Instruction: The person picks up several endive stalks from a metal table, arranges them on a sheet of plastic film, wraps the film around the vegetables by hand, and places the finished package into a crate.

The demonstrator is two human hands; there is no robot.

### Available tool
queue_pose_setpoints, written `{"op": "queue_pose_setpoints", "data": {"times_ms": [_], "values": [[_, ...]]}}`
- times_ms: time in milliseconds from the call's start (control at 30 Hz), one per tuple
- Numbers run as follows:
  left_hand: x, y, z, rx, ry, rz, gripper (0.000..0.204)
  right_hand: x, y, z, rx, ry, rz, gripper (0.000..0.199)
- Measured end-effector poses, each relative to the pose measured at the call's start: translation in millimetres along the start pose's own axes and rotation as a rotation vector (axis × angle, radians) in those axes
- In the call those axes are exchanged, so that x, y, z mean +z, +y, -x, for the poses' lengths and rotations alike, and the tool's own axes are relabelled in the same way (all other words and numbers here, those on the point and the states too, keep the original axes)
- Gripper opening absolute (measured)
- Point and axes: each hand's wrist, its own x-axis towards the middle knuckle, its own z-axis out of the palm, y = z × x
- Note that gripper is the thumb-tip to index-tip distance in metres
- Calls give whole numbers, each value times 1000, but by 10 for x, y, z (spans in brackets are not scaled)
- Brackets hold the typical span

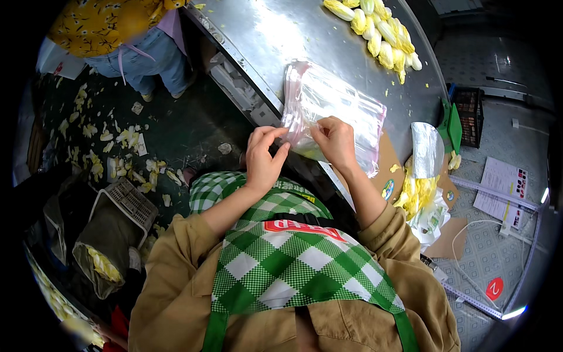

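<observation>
A stack of clear plastic bags lies on the metal table, close to its near edge. My right hand is closed in a pinch on the plastic at the near side of the stack. Beside the stack's near left corner is my left hand. Its index fingertip reaches the plastic edge, and its thumb stands a little apart from the index finger. The other left fingers are curled. Past the bags, several pale yellow napa cabbage hearts sit in a group at the far right of the table.
Cardboard and yellow leaves are right of my right arm. A dark crate stands beyond the table. At left, a tipped grey basket lies among floor scraps; a person in a yellow top stands far left.
</observation>
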Motion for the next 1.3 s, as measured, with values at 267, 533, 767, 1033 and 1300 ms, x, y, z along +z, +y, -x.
{"op": "queue_pose_setpoints", "data": {"times_ms": [267,533,767,1033,1300], "values": [[97,271,-156,-59,-336,51,29,-161,72,20,128,-159,-189,16],[123,292,-256,-81,-332,-74,23,-181,131,29,129,-112,-268,14],[114,310,-234,-2,-290,-167,18,-211,185,49,177,-140,-360,12],[142,415,-313,100,-187,-114,15,-207,163,48,163,-136,-369,12],[82,354,-373,205,-438,-479,19,-350,247,7,306,-130,-561,12]]}}
